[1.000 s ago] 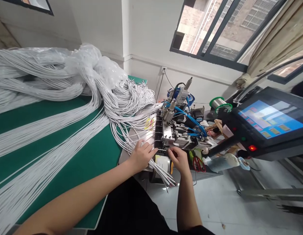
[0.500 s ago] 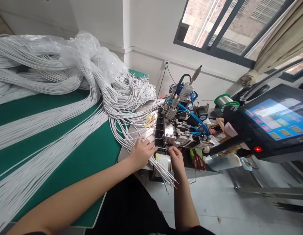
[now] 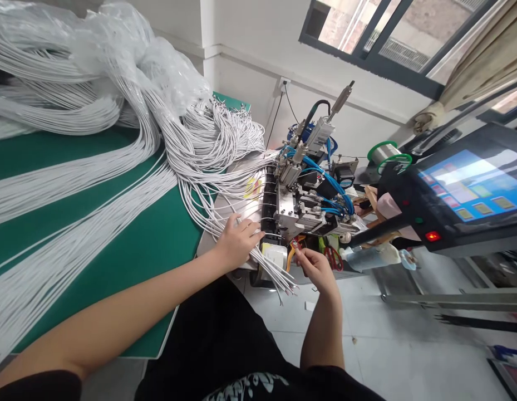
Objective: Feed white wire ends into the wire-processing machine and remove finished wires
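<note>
My left hand (image 3: pixel 237 243) is closed over a bundle of thin white cables (image 3: pixel 269 263), whose loose ends fan out past the fingers toward the floor. Its fingertips reach to a single cable at the lower end of the machine's black cable holder (image 3: pixel 268 209). My right hand (image 3: pixel 319 268) is to the right, thumb and fingers pinched together; anything between them is too small to make out. Right at its fingertips is an orange and red hand tool (image 3: pixel 290 257), partly hidden. The benchtop machine (image 3: pixel 287 206), with metal blocks and blue air hoses, stands just beyond both hands.
Large bundles of white cable (image 3: pixel 83 234), some under clear plastic, cover much of the green table (image 3: pixel 158 278). A touchscreen panel (image 3: pixel 475 189) juts in at right. Red-handled scissors (image 3: pixel 334 259) and a spool of wire (image 3: pixel 385 155) are beside the machine.
My right hand has drawn away from the cable holder, to the right, uncovering the orange and red tool. My left hand stays on the cable bundle. The camera view has shifted slightly.
</note>
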Tool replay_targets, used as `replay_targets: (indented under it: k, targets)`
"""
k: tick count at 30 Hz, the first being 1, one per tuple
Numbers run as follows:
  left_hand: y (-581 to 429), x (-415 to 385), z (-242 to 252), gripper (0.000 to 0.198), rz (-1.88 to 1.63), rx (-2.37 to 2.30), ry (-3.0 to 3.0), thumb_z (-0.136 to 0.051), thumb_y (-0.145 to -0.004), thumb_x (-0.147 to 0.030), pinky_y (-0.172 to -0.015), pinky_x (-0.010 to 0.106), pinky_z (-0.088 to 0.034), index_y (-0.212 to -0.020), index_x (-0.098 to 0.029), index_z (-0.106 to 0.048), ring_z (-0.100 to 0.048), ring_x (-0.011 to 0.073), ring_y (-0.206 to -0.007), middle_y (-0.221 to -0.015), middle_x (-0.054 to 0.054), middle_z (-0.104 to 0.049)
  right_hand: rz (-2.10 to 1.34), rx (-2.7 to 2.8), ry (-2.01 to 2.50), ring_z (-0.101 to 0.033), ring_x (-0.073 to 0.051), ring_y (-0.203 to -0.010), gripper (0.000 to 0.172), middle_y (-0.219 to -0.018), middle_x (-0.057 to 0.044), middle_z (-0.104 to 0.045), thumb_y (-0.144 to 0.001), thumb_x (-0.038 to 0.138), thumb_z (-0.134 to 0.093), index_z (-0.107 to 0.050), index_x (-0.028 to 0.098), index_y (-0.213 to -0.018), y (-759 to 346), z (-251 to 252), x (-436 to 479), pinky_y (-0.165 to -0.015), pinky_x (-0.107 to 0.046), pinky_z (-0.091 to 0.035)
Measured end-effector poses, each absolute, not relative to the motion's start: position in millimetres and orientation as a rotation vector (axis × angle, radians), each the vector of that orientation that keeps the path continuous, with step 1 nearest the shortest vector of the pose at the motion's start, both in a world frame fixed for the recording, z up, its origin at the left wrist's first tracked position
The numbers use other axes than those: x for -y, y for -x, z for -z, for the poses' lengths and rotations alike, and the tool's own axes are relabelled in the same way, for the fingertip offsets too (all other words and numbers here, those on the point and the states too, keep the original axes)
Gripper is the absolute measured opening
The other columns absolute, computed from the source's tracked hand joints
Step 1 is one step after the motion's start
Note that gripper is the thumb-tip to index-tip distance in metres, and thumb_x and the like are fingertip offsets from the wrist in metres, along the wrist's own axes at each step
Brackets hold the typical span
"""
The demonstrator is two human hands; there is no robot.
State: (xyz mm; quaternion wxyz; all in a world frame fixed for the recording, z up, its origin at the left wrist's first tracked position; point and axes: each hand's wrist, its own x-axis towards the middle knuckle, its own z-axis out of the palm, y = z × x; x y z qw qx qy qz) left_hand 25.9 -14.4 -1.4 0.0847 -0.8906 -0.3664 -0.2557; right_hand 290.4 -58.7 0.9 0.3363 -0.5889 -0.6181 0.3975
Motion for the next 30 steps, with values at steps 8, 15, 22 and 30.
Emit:
replay_targets:
  k: [8, 15, 22, 30]
  targets:
    - [-26.2, 15.3, 0.1, 0.054, 0.750, 1.113, 2.663, -0.055, -0.059, -0.002, -0.097, 0.047, -0.032, -0.110, -0.017, -0.065, -0.057, 0.0247, -0.108, -0.124, 0.009, -0.063, -1.265, 2.008, 1.420, -0.050, -0.013, -0.060, 0.032, -0.067, -0.002, -0.059, -0.088, 0.045, -0.058, -0.065, 0.016, -0.076, -296.2, -30.5, 87.6, -0.055, -0.023, -0.037]
    - [-26.6, 11.8, 1.1, 0.041, 0.832, 0.987, 2.633, -0.057, -0.070, -0.006, -0.103, 0.047, -0.031, -0.109, -0.016, -0.065, -0.054, 0.0246, -0.117, -0.134, 0.010, -0.057, -1.025, 1.719, 1.487, -0.046, -0.013, -0.055, 0.032, -0.064, -0.001, -0.054, -0.088, 0.047, -0.057, -0.063, 0.017, -0.078, -296.7, -25.1, 79.3, -0.051, -0.024, -0.034]
    - [-24.8, 15.4, -5.8, 0.016, 1.090, 0.470, 2.564, -0.048, -0.097, -0.022, -0.068, 0.026, -0.042, -0.103, -0.019, -0.062, -0.060, 0.0088, -0.069, -0.091, 0.001, -0.071, -0.944, 1.453, 1.354, -0.038, -0.011, -0.053, 0.027, -0.061, 0.002, -0.048, -0.085, 0.044, -0.063, -0.061, 0.017, -0.079, -280.4, -5.6, 56.2, -0.049, -0.024, -0.030]
    - [-31.0, 13.2, -7.4, 0.024, 1.057, 0.827, 2.395, -0.044, -0.099, -0.026, -0.064, 0.029, -0.034, -0.079, -0.018, -0.055, -0.050, 0.0115, -0.059, -0.063, -0.003, -0.054, -0.931, 1.185, 1.226, -0.032, -0.008, -0.049, 0.027, -0.057, 0.004, -0.043, -0.085, 0.043, -0.063, -0.059, 0.018, -0.077, -252.8, 6.2, 38.6, -0.046, -0.023, -0.026]
